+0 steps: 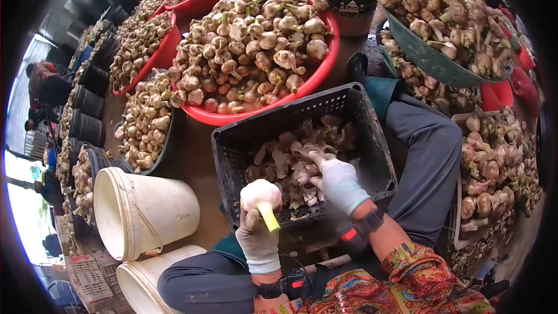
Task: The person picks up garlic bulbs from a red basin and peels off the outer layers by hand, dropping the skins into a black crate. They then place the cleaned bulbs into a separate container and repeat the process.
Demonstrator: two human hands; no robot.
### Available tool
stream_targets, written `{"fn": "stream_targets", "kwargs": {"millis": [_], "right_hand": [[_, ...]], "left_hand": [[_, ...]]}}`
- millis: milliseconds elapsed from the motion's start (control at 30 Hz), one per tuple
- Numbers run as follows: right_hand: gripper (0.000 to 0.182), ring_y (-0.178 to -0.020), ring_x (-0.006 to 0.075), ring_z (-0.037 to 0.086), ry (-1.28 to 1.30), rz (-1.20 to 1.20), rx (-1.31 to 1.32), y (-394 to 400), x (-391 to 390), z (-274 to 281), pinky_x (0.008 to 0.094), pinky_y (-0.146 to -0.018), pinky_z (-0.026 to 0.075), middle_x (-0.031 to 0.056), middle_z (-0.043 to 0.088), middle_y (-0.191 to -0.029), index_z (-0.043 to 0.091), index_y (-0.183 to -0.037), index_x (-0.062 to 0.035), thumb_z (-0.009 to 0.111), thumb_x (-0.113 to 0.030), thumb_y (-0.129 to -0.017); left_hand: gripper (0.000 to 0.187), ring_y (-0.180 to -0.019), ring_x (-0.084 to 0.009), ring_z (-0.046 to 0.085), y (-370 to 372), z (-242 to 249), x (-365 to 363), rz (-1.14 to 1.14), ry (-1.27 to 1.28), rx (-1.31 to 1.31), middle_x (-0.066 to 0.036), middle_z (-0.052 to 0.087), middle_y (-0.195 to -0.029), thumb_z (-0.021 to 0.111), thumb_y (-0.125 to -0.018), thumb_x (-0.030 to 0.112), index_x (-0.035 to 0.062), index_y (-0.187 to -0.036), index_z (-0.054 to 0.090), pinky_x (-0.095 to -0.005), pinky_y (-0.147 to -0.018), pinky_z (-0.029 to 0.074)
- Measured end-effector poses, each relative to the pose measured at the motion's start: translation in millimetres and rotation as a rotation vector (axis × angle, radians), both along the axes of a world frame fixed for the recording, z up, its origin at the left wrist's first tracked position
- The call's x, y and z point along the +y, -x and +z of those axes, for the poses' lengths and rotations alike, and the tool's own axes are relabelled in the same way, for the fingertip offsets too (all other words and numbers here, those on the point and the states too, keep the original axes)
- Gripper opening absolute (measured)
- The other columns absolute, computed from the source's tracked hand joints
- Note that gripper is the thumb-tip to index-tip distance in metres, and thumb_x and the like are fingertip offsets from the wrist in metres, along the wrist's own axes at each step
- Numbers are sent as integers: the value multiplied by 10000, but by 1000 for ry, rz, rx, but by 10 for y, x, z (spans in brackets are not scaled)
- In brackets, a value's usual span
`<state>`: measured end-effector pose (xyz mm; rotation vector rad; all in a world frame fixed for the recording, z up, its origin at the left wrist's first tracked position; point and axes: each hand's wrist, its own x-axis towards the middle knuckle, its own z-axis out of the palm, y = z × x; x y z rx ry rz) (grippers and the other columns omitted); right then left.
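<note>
A pale, clean garlic bulb [260, 195] with a cut green stem is held up in my gloved left hand [256, 235], over the near left edge of a black crate [302, 104]. My gloved right hand [340, 183] is inside the crate, over a heap of loose garlic skins [285, 160]. Its fingers point into the skins, and their tips are blurred, so what they hold, if anything, is unclear.
A red basin [317, 81] heaped with dirty garlic stands beyond the crate. White buckets [168, 209] lie tipped at the left. A green basin [418, 55] and a pale crate [456, 197] of garlic are at the right. People [43, 84] are at the far left.
</note>
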<state>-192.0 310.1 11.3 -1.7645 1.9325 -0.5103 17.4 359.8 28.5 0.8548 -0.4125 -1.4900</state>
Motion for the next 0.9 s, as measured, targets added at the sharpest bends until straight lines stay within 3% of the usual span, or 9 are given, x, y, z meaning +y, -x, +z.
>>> {"fn": "stream_targets", "kwargs": {"millis": [33,100,167,367,567,633,700,767,900], "right_hand": [[362,-812,315,676,131,5,-185,-3,50,191,410,-709,528,125,689,-854,681,-1038,-100,725,-373,-804],[411,-736,224,674,-107,94,-837,-73,150,360,334,-691,530,131,691,-841,698,-1013,-56,760,-399,-795],[401,-685,181,672,-160,99,-967,-185,220,503,306,-638,523,155,685,-795,693,-986,-5,750,-365,-817],[268,-620,173,657,-251,16,-889,-176,234,393,320,-561,497,164,665,-706,693,-1009,-5,675,-226,-858],[209,-603,268,640,-191,-173,-930,-192,120,226,366,-580,492,178,614,-647,598,-788,15,669,-180,-762],[177,-634,164,612,-93,-109,-877,-95,76,163,312,-602,488,147,633,-712,609,-849,34,681,-105,-766],[138,-643,183,622,-80,-41,-774,-35,76,186,323,-608,490,150,635,-726,607,-848,24,652,-86,-779],[140,-674,351,635,53,106,-699,-79,97,146,411,-606,492,201,620,-710,592,-800,9,642,-112,-751],[129,-721,351,666,-107,-163,-799,-45,-71,2,392,-655,528,223,648,-741,600,-812,20,614,-107,-789]], "left_hand": [[582,-1109,-286,583,50,117,-36,-26,17,67,-167,585,-1219,714,-864,261,-58,-1290,478,-451,-973,466],[571,-1103,-275,579,147,206,-94,-67,26,135,-167,579,-1214,707,-871,259,-62,-1282,478,-442,-971,460],[474,-1044,-238,590,218,214,-145,-173,102,-6,-126,603,-1124,726,-846,250,-32,-1178,539,-362,-991,436],[494,-1034,-259,592,341,113,-96,-62,-84,-122,-128,591,-1125,758,-811,150,30,-1211,495,-406,-992,453],[554,-1097,-272,580,361,-58,-173,-173,-124,-47,-148,584,-1183,769,-809,198,23,-1250,483,-415,-1036,430],[676,-1152,-288,547,427,130,-207,-191,-117,-185,-156,537,-1264,789,-743,107,16,-1311,435,-421,-1062,407],[730,-1150,-278,543,413,160,-226,-233,-160,-361,-136,508,-1275,771,-693,-4,25,-1333,420,-403,-1066,402],[805,-1110,-239,548,451,166,-247,-339,-243,-590,-98,506,-1215,755,-618,-91,24,-1336,411,-337,-980,474],[841,-1089,-245,566,315,-7,-111,-299,-229,-244,-115,527,-1232,817,-562,-48,40,-1309,442,-348,-948,506]]}}
